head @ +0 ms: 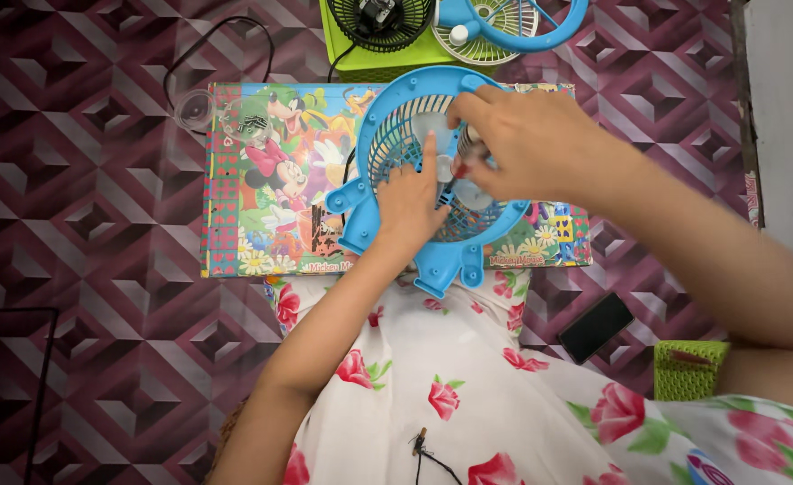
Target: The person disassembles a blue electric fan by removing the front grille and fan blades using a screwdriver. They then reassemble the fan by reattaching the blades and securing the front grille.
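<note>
A round blue plastic fan grille [387,135] with a mesh guard and clear blades lies on a small table with a colourful cartoon print [271,180]. My left hand [412,202] rests on the grille's lower part, index finger stretched toward the centre. My right hand [518,139] is over the centre, fingers closed around a small screwdriver [458,175] with a reddish handle, its tip pointing down into the hub. The hub itself is mostly hidden by my fingers.
At the top, a green basket [361,58] holds a black fan part [380,20] and another blue fan grille [504,22]. A black phone [596,326] and a green basket corner [688,370] lie on the patterned floor at right. A clear cup [194,110] sits at the table's left corner.
</note>
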